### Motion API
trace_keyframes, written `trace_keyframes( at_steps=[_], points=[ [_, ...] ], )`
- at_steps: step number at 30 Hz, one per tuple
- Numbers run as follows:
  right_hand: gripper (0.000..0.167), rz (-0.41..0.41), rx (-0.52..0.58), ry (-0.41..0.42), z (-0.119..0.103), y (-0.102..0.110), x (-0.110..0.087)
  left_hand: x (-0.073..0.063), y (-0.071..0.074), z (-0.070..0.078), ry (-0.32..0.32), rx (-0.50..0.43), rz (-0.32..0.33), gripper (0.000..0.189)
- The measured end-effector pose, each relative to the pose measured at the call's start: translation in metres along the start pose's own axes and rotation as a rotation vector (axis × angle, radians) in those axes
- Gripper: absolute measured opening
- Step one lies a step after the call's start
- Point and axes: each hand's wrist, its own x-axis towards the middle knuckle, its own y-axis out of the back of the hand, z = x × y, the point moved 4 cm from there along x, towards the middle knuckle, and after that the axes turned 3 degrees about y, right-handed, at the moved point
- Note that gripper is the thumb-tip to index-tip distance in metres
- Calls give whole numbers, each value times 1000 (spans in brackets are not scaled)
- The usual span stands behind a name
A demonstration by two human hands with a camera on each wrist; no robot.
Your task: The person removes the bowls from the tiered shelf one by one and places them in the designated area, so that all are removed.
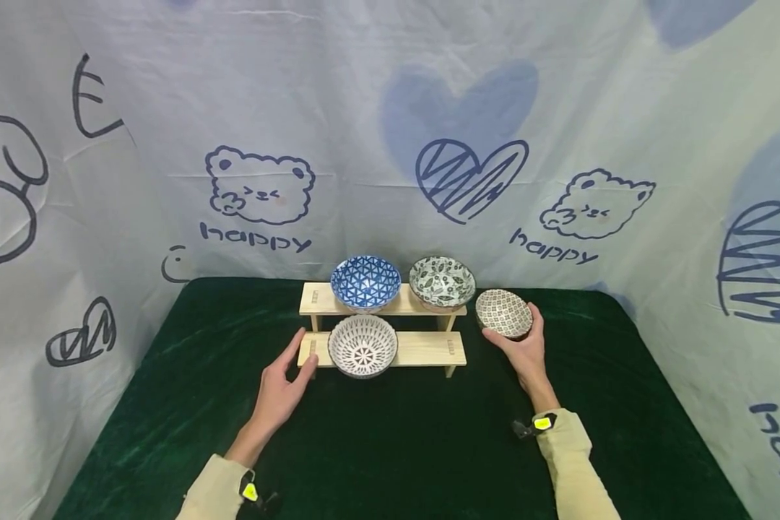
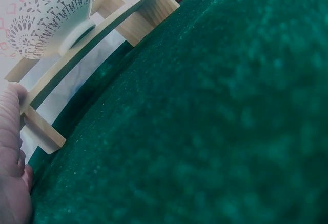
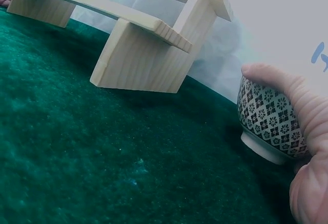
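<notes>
My right hand [image 1: 526,354] grips a small bowl [image 1: 503,313] with a brown-and-cream lattice pattern, thumb and fingers on opposite sides. In the right wrist view this bowl [image 3: 269,116] is upright, its white foot close over the green cloth. My left hand [image 1: 282,386] holds the left end of a two-step wooden stand [image 1: 422,349], its thumb on the lower step. On that step, near the left hand, sits a white bowl [image 1: 362,347] with a dark pattern. The upper step bears a blue-and-white bowl [image 1: 365,282] and a green leaf-patterned bowl [image 1: 442,282].
Dark green velvety cloth [image 1: 403,448] covers the table. White curtains [image 1: 357,108] with blue hearts and bear drawings hang behind and at both sides. The held bowl is just right of the stand's right end.
</notes>
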Motion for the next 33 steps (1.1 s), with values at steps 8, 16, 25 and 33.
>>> trace_keyframes(
  at_steps=[8,16,25,33],
  points=[
    [119,-5,-9,-24,-3,4,1,4,-1,3,-15,-5,-4,65],
    [119,-26,8,-13,-9,9,-3,5,-2,5,-8,-9,-7,65],
    [114,-94,78,48,-20,24,-24,3,1,3,-12,-8,-11,66],
    [109,-111,84,84,-31,31,-52,0,2,2,7,-8,-9,66]
  ],
)
